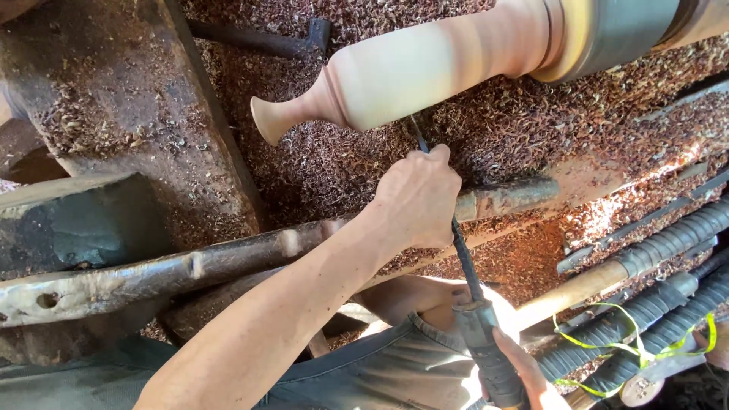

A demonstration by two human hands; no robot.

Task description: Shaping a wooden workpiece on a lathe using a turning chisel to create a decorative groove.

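A pale wooden vase-shaped piece point(410, 68) is mounted on a lathe and looks blurred from spinning, its flared mouth pointing left. A thin dark metal chisel point(463, 258) reaches up to the underside of the piece. My left hand point(418, 197) is closed on the chisel's shaft where it crosses the long metal tool rest point(228, 262). My right hand point(524, 372) grips the chisel's dark wrapped handle at the bottom edge. Part of that hand is hidden by the handle.
Reddish wood shavings point(342, 167) cover the lathe bed. A heavy rusty metal block point(114, 106) stands at the left. Several other turning tools with wrapped handles point(653, 304) lie at the right, with a yellow-green cord point(630, 342) among them.
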